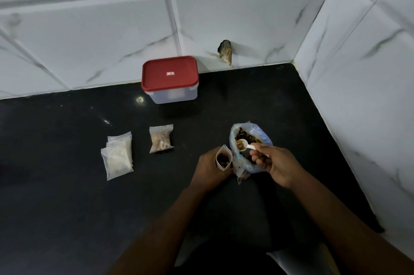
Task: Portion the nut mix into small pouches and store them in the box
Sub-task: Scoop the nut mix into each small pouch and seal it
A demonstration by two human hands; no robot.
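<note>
Box (173, 95): rectangular tub of cloudy white plastic, its glossy red lid (170, 77) closed; it stands at the far edge of the table (67, 185) against the marbled tile wall (89, 28); its contents cannot be made out.
Nut mix bag (261, 138): thin, crinkled bluish plastic, mouth rolled open, brown and yellow nut mix inside; near right, just beside both hands.
Spoon (243, 147): small white plastic scoop, bowl heaped with mix, held over the bag's mouth.
Held pouch (223, 157): small clear pouch, upright, mouth open, partly filled with mix.
Filled pouch (161, 138): clear, flat on the table left of the bag, holding pale and brown nuts.
Empty pouches (117, 155): overlapping stack of clear, frosted-looking pouches, further left.
Table: smooth black, faintly reflective.
Left hand (208, 167): fingers curled round the held pouch, forearm reaching in from the near side.
Right hand (277, 162): thumb and fingers pinch the spoon's handle, back of the hand upward.
</note>
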